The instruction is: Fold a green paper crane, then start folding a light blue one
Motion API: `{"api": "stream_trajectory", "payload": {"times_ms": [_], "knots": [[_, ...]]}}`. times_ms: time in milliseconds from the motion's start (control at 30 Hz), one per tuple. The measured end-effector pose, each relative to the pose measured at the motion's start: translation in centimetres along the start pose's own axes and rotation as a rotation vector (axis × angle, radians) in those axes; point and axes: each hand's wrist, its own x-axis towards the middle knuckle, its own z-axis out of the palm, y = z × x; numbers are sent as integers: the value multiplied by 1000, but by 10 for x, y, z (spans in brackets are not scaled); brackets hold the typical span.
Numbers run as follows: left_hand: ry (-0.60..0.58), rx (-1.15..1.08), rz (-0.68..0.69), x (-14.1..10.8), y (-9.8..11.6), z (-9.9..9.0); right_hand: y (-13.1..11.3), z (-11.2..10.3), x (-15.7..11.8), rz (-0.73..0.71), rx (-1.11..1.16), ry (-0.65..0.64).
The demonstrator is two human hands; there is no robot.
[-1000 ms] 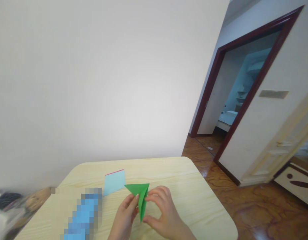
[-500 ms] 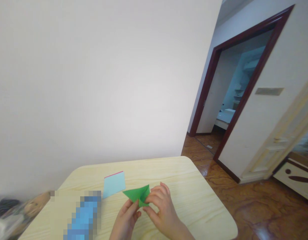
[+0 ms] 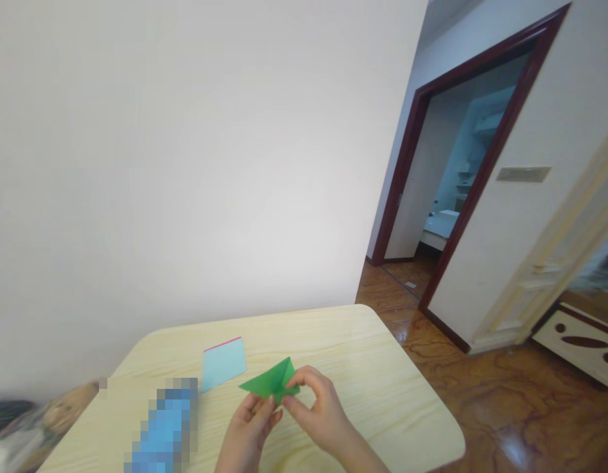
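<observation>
A folded sheet of green paper [image 3: 270, 381] is held above the front part of the table, between both hands. My left hand [image 3: 249, 420] pinches its lower edge, thumb in front and fingers behind. On the right side, my right hand [image 3: 317, 406] is closed on the paper with thumb and forefinger near the fold. One long point of the paper reaches out to the left and another corner stands up at the top. My fingers cover part of its lower right.
Light blue paper [image 3: 225, 363] with a pink edge lies on the pale wooden table [image 3: 313, 332]. A blurred-out blue item [image 3: 165, 424] is at the table's left. A white wall [image 3: 210, 164] rises behind, and a doorway [image 3: 451, 157] opens at the right.
The green paper's opened pocket on the right now looks flatter. My right hand's fingers have closed into a pinch on it, while my left hand keeps its hold.
</observation>
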Motion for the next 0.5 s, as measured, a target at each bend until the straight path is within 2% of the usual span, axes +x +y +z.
{"api": "stream_trajectory", "payload": {"times_ms": [100,267,500], "knots": [[-11,39,11,0,1,-1,-5,-4,0,-46,-80,-89],[-9,72,-48,5,-2,-7,-14,-11,3,-87,-207,-192],[-15,41,-124,4,-1,-10,-17,-6,4,-61,-158,-163]]}}
